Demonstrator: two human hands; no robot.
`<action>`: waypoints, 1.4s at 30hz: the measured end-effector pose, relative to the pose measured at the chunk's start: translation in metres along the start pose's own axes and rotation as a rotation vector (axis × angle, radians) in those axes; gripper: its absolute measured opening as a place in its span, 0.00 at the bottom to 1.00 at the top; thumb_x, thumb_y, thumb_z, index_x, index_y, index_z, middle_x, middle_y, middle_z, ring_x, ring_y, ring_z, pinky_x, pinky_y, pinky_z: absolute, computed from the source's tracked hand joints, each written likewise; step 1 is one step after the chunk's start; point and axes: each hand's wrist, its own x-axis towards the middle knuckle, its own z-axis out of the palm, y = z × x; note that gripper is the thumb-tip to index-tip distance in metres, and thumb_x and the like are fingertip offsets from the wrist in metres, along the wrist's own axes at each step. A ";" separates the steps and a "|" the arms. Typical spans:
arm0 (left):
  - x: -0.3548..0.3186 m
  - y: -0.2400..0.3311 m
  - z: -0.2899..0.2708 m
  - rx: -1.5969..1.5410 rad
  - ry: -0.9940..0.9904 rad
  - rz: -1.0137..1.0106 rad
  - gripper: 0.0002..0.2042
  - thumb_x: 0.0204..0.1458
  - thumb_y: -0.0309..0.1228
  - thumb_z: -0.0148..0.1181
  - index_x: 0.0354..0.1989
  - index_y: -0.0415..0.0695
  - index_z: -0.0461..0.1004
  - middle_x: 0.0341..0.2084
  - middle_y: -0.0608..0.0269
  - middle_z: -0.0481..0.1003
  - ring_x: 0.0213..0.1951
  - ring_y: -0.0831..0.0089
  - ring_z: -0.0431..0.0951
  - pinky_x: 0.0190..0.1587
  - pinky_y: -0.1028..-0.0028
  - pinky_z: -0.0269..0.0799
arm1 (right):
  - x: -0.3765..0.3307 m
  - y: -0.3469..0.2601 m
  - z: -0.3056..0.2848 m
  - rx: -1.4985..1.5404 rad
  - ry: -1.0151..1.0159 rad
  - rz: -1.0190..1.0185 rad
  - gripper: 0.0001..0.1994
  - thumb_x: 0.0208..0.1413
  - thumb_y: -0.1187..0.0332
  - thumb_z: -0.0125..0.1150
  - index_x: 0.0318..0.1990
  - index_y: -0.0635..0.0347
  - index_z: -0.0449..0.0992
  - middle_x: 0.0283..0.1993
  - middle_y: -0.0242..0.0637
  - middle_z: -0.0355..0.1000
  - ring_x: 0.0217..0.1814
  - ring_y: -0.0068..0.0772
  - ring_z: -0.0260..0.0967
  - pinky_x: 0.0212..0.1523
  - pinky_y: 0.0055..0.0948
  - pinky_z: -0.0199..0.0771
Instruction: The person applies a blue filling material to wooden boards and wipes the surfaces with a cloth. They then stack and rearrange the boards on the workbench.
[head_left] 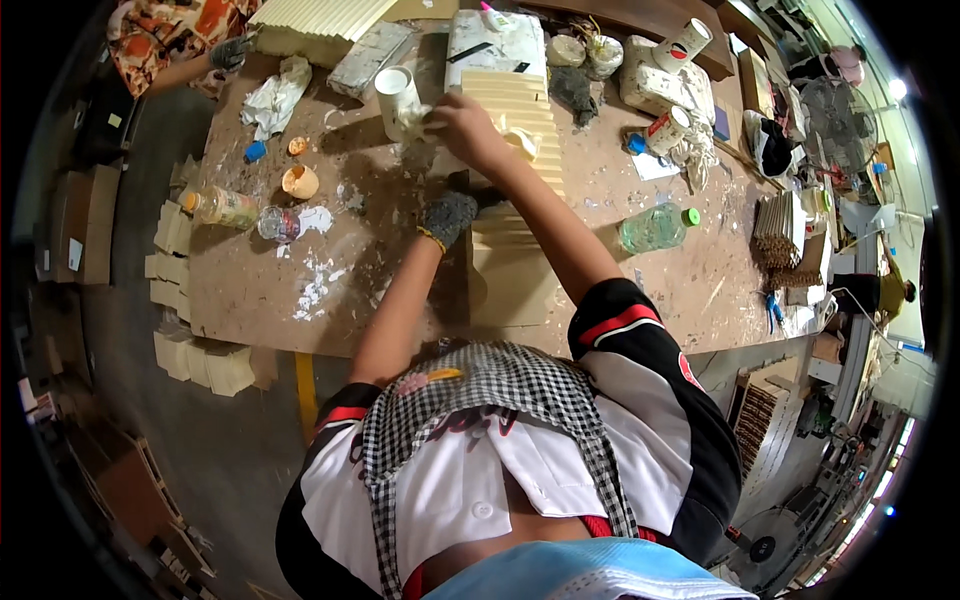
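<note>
My right hand [465, 132] is bare and closed on a crumpled whitish rag [412, 122], right beside a white paper cup [396, 88]. Its forearm crosses over a cream ridged panel [510, 92] lying lengthwise in front of me. A curled cream strip [522, 143] rests on the ridges. My left hand [450, 216], in a dark grey glove, lies at the panel's left edge. Its thumb and fingers look spread apart over the panel, partly in shadow and behind my right forearm. At the panel's near end is a flat tan sheet [510, 290].
Bottles stand on the worktable [400, 180]: a green-capped one [655, 230] right, a yellow-capped one [222, 208] left. A cut-open orange container [299, 182] is nearby. White-stained blocks [495, 45] and more cups sit at the back. Another person's gloved hand [230, 52] touches ridged panels [315, 30].
</note>
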 end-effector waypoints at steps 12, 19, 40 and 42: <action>0.005 -0.016 0.006 -1.317 0.423 -0.058 0.64 0.39 0.45 0.80 0.73 0.28 0.35 0.69 0.39 0.55 0.70 0.56 0.56 0.70 0.65 0.54 | -0.090 0.053 -0.113 -0.140 -0.019 0.306 0.10 0.46 0.67 0.73 0.39 0.48 0.86 0.43 0.32 0.77 0.45 0.37 0.75 0.46 0.35 0.79; 0.001 -0.008 0.002 -1.204 0.585 0.004 0.45 0.44 0.33 0.77 0.69 0.38 0.56 0.60 0.53 0.68 0.60 0.65 0.67 0.64 0.65 0.64 | -0.059 0.051 -0.094 -0.152 -0.079 0.075 0.08 0.45 0.74 0.71 0.35 0.54 0.85 0.41 0.32 0.76 0.48 0.39 0.74 0.52 0.36 0.76; -0.007 -0.004 -0.013 -1.217 0.562 0.095 0.61 0.39 0.48 0.78 0.73 0.32 0.39 0.68 0.41 0.56 0.68 0.55 0.57 0.70 0.64 0.55 | -0.029 0.035 -0.066 0.031 -0.106 0.093 0.09 0.44 0.70 0.74 0.36 0.52 0.86 0.42 0.37 0.78 0.45 0.40 0.76 0.47 0.36 0.80; 0.004 -0.013 -0.001 -1.100 0.494 -0.015 0.51 0.43 0.40 0.78 0.71 0.38 0.50 0.65 0.49 0.62 0.65 0.59 0.62 0.68 0.64 0.58 | -0.012 0.027 -0.045 0.055 -0.073 0.044 0.10 0.43 0.71 0.73 0.36 0.53 0.85 0.42 0.38 0.77 0.43 0.42 0.76 0.46 0.37 0.79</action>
